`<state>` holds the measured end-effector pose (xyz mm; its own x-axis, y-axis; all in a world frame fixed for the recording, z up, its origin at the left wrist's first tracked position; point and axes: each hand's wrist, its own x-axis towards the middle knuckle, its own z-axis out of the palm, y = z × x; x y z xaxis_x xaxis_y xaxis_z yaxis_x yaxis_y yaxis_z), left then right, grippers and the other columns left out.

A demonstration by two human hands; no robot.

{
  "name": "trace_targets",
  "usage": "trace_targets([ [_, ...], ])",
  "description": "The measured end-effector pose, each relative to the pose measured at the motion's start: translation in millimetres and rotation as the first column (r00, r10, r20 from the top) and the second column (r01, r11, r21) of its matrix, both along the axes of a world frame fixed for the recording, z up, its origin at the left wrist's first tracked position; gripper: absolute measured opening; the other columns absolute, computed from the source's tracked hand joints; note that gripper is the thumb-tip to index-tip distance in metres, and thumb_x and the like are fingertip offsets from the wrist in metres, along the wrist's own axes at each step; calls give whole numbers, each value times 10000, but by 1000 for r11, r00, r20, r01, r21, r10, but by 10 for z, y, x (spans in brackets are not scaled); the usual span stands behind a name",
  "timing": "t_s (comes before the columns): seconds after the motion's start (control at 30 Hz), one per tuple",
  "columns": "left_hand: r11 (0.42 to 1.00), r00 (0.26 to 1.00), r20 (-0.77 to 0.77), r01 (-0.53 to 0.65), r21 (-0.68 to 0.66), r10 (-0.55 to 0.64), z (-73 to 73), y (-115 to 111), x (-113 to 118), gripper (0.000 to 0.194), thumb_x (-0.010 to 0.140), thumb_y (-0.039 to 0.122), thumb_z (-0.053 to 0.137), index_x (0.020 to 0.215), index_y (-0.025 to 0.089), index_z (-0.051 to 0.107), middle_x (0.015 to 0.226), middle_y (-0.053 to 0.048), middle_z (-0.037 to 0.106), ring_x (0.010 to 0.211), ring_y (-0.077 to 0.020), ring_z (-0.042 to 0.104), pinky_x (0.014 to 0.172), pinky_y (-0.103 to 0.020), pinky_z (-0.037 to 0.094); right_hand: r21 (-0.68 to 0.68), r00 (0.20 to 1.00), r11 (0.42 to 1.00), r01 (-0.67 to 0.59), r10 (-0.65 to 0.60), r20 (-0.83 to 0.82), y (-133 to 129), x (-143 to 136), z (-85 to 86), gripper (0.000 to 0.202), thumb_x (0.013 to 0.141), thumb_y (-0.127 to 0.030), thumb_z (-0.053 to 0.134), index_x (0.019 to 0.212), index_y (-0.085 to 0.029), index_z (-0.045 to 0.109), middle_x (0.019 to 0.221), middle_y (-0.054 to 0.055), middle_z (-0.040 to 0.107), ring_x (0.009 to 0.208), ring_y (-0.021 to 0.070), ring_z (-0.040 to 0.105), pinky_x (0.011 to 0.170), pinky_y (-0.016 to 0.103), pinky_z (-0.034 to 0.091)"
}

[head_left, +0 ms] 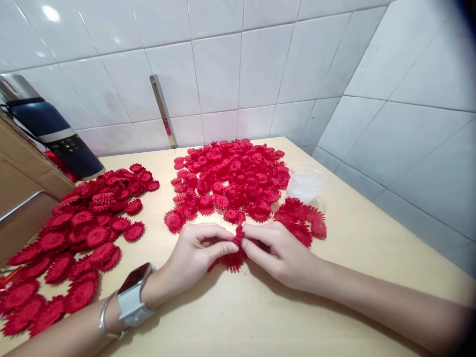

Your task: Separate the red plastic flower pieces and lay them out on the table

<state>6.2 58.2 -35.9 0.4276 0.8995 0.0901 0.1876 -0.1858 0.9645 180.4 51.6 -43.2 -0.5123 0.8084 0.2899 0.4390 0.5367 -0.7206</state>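
My left hand [193, 255] and right hand [284, 255] meet above the table [230, 322], thumbs and forefingers nearly closed, pinching between them one small red fringed piece [239, 237]. Further red discs [232, 263] lie just below my fingertips. On the pale tabletop, a large central heap [238, 173] lies beyond my hands, a left heap [89, 230] spreads beside the cardboard box [33, 173], and a small cluster [292, 215] lies near a clear plastic dish [307, 184]. A dark bottle [52, 126] leans at the left; a metal strip [161, 109] stands against the white tiled wall [223, 64]. My left wrist bears a watch [137, 292] and a bangle [105, 317]. My curled outer fingers are largely hidden, the held piece is mostly covered, and the box is cut off by the frame; the dish's contents are indistinct.
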Motion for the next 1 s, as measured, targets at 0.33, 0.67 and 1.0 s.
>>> trace_targets([
  [0.33,995,997,41,63,-82,-60,38,1,8,89,762,146,607,782,158,693,737,-13,658,658,-110,589,608,-192,474,-81,994,994,67,-74,-85,6,-29,-3,258,744,-124,398,521,-195,290,458,-60,319,422,72,314,425,206,221],
  [0.67,989,990,142,11,-151,11,-13,13,13,58,725,193,662,781,177,661,757,13,650,700,-105,590,660,-192,473,-171,984,984,60,-87,-158,-10,-33,4,252,817,-176,394,569,-188,353,510,-55,372,462,79,344,449,215,249],
  [1.0,962,968,233,-25,-273,91,-51,47,1,205,784,275,565,646,129,610,609,7,540,618,-124,518,617,-245,430,-351,926,921,170,-271,-263,-7,-40,9,254,818,-291,473,616,-201,348,519,-67,390,465,82,354,445,213,283],
])
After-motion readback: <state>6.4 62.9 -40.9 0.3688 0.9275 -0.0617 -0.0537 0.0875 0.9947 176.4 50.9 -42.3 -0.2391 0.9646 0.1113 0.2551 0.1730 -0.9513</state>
